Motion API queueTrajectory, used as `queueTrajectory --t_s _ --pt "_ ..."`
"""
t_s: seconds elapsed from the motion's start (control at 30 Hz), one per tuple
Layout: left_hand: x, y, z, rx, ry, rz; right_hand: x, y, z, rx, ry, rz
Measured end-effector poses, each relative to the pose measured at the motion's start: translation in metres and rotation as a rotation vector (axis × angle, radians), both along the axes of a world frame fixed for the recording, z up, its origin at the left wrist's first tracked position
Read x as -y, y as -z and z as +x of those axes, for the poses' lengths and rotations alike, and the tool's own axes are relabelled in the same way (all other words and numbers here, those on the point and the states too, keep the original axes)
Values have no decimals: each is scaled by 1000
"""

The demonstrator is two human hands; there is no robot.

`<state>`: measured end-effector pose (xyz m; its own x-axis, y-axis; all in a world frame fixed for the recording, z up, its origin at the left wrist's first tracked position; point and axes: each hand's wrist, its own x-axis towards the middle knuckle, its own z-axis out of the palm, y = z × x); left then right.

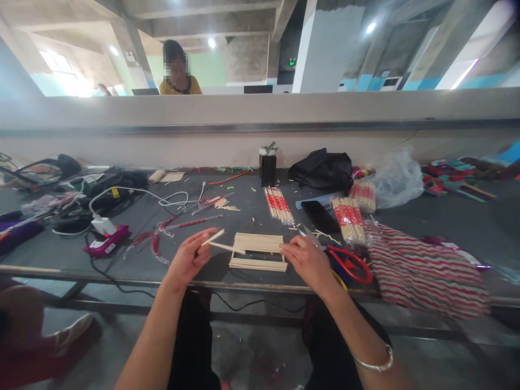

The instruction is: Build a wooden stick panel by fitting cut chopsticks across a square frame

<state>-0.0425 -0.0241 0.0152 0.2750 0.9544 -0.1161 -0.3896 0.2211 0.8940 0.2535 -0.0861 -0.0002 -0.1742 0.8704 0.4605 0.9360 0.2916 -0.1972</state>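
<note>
The left hand [189,259] pinches two sticks [228,247], the right hand [307,262] the stick frame [259,242]; at one o'clock from it, plastic wrapping [279,206] holds bundled sticks [272,199].

Dark table [239,214] bears stick frame [260,240], stick packs [279,206], phone [320,216], red-handled scissors [345,264], striped cloth [422,271], black bag [323,169], purple box [116,238].

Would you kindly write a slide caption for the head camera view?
Left hand holding thin pale wooden sticks, right hand at the edge of a rectangular pale wooden-stick frame.
</note>
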Motion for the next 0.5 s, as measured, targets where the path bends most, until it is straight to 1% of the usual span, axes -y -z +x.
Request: queueTrajectory --t_s 0.07,0.13,0.23,0.5 --pt "1 -1 -4 -49 128 -46 0 0 0 -25 -29 -19" --pt "3 0 -4 -129 194 -81 0 0 -2 -34 -62 -41" --pt "5 2 -1 -230 224 -116 0 0 -3 -5 -84 -64" --pt "5 3 2 -351 271 -161 -2 0 -3 42 -101 -53"
